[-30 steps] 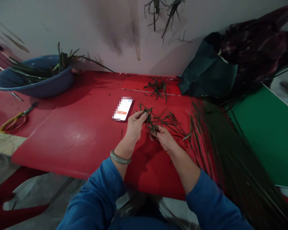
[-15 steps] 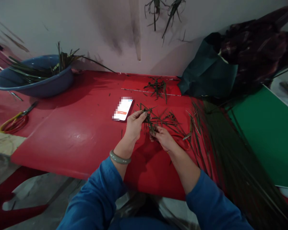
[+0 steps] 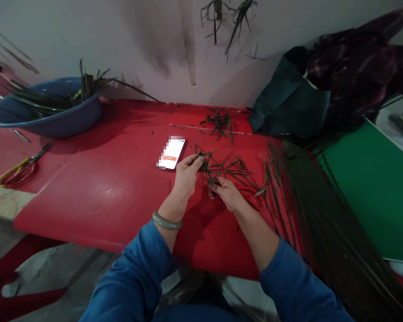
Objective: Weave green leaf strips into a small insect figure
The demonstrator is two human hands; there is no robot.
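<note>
Between my two hands is a small dark-green piece woven from leaf strips [image 3: 206, 167], with thin ends sticking out. My left hand [image 3: 187, 172] pinches its upper part between thumb and fingers. Lower down, my right hand [image 3: 224, 190] is closed on its other end; some of those fingertips are hidden. Loose cut leaf strips [image 3: 237, 167] lie on the red table cover [image 3: 121, 188] just beyond my right hand. Red scissor handles [image 3: 260, 202] show partly beside my right wrist. A lit phone [image 3: 173, 153] lies left of my left hand.
A blue basin [image 3: 50, 127] with long leaves stands at the back left, yellow-and-red scissors [image 3: 23, 171] in front of it. More woven leaf pieces [image 3: 219, 121] lie near the wall. Long leaves [image 3: 329, 214] and a green board [image 3: 366, 188] fill the right side, below a dark bag [image 3: 292, 98].
Both hands keep hold of the woven leaf piece in nearly the same place. The right fingers have shifted very slightly at its lower end, and the whole view has moved a little.
</note>
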